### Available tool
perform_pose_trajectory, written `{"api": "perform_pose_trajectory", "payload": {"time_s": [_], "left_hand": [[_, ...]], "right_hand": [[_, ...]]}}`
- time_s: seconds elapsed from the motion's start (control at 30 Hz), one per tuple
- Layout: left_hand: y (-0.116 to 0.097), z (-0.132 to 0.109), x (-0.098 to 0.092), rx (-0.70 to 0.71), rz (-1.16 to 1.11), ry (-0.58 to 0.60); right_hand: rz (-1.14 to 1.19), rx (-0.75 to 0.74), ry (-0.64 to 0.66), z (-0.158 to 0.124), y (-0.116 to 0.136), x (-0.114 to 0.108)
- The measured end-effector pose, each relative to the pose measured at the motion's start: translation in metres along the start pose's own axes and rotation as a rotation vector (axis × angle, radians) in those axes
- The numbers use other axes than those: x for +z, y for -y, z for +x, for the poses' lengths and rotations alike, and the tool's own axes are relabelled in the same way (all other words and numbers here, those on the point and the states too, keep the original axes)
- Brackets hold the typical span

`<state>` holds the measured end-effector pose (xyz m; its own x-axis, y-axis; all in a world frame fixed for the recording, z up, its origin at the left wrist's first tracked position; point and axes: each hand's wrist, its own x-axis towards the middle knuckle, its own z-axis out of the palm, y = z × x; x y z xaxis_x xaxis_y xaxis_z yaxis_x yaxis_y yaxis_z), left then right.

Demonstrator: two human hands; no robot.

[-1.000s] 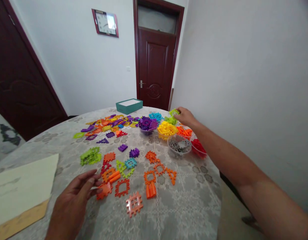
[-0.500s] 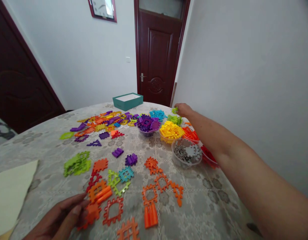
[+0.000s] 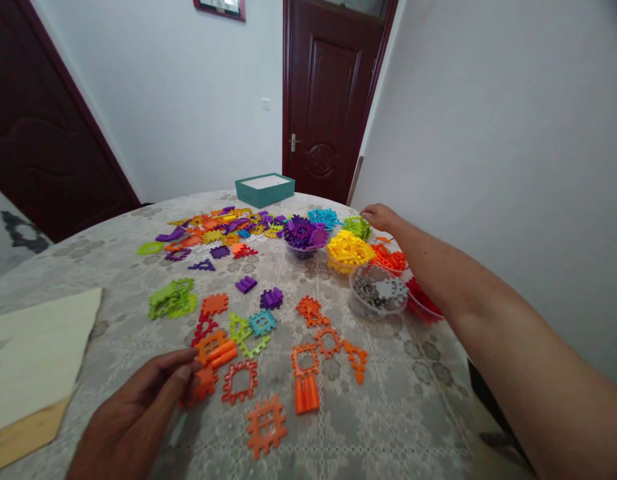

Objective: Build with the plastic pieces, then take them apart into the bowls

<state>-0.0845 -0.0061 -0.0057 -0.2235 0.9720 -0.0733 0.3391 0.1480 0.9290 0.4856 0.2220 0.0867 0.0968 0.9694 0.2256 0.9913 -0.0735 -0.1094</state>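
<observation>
My left hand (image 3: 143,400) is at the near left, thumb and fingers closed on an orange square interlocking tile (image 3: 204,385). Beside its fingertips lie an orange window tile (image 3: 211,345), orange ribbed pieces (image 3: 221,355) and a red frame tile (image 3: 240,382). My right hand (image 3: 384,219) reaches far across the table, beside a bowl of lime-green pieces (image 3: 357,227). No piece shows in its fingers, which look loosely apart and are partly hidden. Bowls of yellow pieces (image 3: 350,251), orange-red pieces (image 3: 387,257) and grey pieces (image 3: 381,291) stand below that arm.
A heap of mixed pieces (image 3: 223,227) covers the far left. Purple pieces (image 3: 304,235) fill another bowl, with blue pieces (image 3: 324,218) behind. A green box (image 3: 265,193) stands at the back. Loose orange tiles (image 3: 305,360) lie in front; a pale sheet (image 3: 38,353) is at left.
The lime-green piece in my right fingers is let go at the green bowl, and the hand is lower beside it. My left hand stays with the orange tile. The view has shifted slightly.
</observation>
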Motion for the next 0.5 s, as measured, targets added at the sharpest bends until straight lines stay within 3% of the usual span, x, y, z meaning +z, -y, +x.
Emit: {"api": "perform_pose_trajectory", "payload": {"time_s": [0.07, 0.17, 0.3, 0.4, 0.5], "left_hand": [[-0.009, -0.006, 0.001, 0.058, 0.101, -0.013], [-0.018, -0.011, 0.002, 0.113, 0.039, -0.006], [-0.017, -0.011, 0.001, 0.172, 0.046, -0.092], [-0.008, -0.007, 0.0, 0.247, 0.112, -0.098], [0.004, -0.001, 0.002, 0.357, 0.227, -0.066]], "right_hand": [[-0.001, -0.001, -0.042, -0.011, 0.004, -0.007], [0.023, -0.025, -0.185, -0.032, 0.018, -0.021], [0.158, -0.121, -0.318, -0.084, 0.069, -0.042], [0.295, -0.248, -0.246, -0.142, 0.125, -0.049], [0.408, -0.406, -0.032, -0.201, 0.18, -0.035]]}}
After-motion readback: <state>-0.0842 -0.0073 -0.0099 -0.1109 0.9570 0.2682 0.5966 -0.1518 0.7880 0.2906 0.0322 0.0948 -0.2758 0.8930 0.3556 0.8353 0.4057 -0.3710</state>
